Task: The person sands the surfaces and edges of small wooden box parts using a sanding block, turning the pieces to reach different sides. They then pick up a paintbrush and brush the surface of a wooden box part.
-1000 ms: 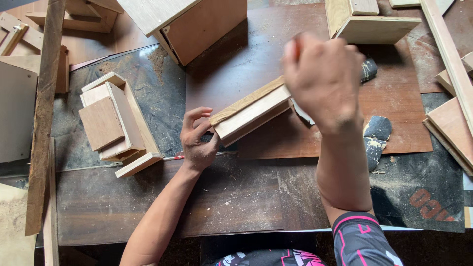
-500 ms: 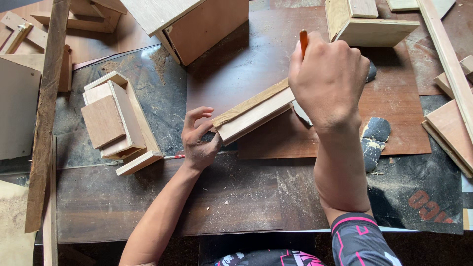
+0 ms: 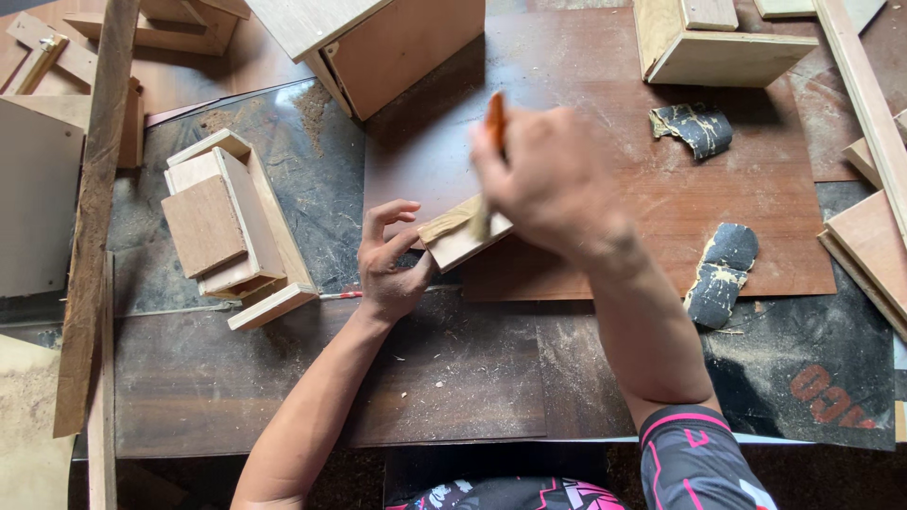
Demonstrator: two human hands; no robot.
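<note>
My left hand (image 3: 389,266) rests on the table and holds the near left end of a flat pale wooden piece (image 3: 460,236), fingers spread against its edge. Over that piece my right hand (image 3: 546,179), blurred by motion, is shut on a thin tool with an orange handle (image 3: 494,120) whose lower end meets the wood's top face. Most of the wooden piece is hidden under my right hand. The piece lies on a brown board (image 3: 605,161).
A small wooden box assembly (image 3: 231,227) lies left. A larger plywood box (image 3: 378,42) stands at the back, another wooden piece (image 3: 718,42) back right. Two worn sandpaper scraps (image 3: 718,274) (image 3: 694,125) lie right. Planks line the left (image 3: 90,217) and right (image 3: 864,85) edges.
My right hand with the orange-handled tool has swept left along the wooden piece, uncovering the sandpaper scraps. My left hand stays at the piece's end.
</note>
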